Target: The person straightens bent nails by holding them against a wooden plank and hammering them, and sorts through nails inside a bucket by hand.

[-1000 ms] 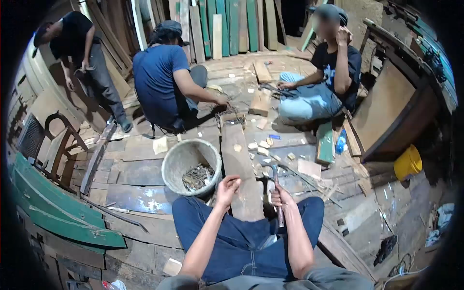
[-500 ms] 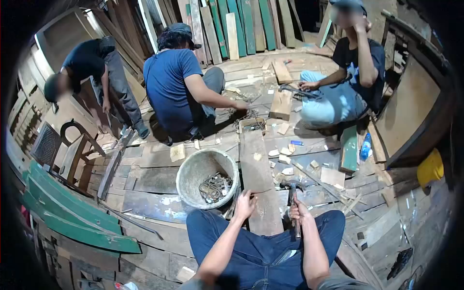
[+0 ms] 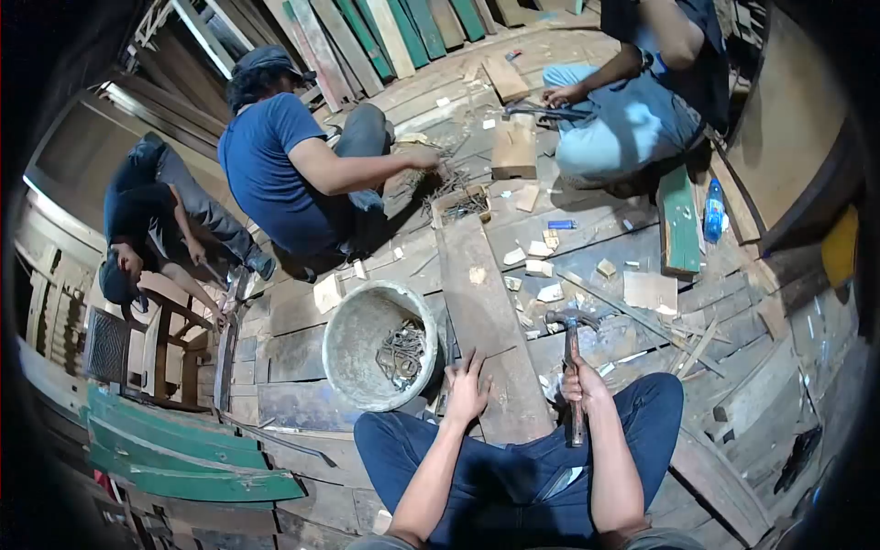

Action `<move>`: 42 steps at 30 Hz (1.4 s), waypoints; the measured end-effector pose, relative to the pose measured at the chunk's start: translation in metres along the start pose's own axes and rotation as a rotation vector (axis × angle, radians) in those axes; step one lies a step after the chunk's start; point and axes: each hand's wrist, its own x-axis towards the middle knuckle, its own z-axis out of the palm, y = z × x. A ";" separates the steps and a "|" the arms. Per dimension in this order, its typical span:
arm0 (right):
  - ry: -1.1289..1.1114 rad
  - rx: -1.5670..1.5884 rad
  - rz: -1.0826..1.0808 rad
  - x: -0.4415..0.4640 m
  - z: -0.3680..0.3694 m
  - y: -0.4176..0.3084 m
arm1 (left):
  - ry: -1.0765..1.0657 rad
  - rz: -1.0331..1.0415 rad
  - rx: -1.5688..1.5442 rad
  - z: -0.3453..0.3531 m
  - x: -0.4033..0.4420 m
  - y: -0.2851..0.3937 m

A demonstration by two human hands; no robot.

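My right hand is wrapped round the handle of a claw hammer, whose metal head points away from me. My left hand lies with fingers spread on the near part of a long wooden plank. Just left of that hand stands a grey bucket with a tangle of metal pieces inside. At the plank's far end is a small wooden box of nails. Wood chips are scattered right of the plank.
One person sits ahead by a nail pile, another sits at the right holding a tool, and a third bends over at the left. Green boards and a chair are at the left, a blue bottle at the right.
My left hand has gone from raised, pinched fingers down to spread fingers on the plank. The person at the left has bent lower. The view has tilted and shifted.
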 end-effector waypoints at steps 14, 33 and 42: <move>0.046 0.014 -0.012 -0.001 0.004 0.001 | 0.048 -0.102 -0.079 -0.007 0.002 0.004; 0.008 0.002 -0.015 0.000 0.003 0.002 | 0.121 -0.035 -0.295 -0.007 0.003 0.001; 0.034 -0.069 0.012 0.013 -0.009 0.001 | 0.095 -0.113 -0.476 0.002 -0.001 -0.002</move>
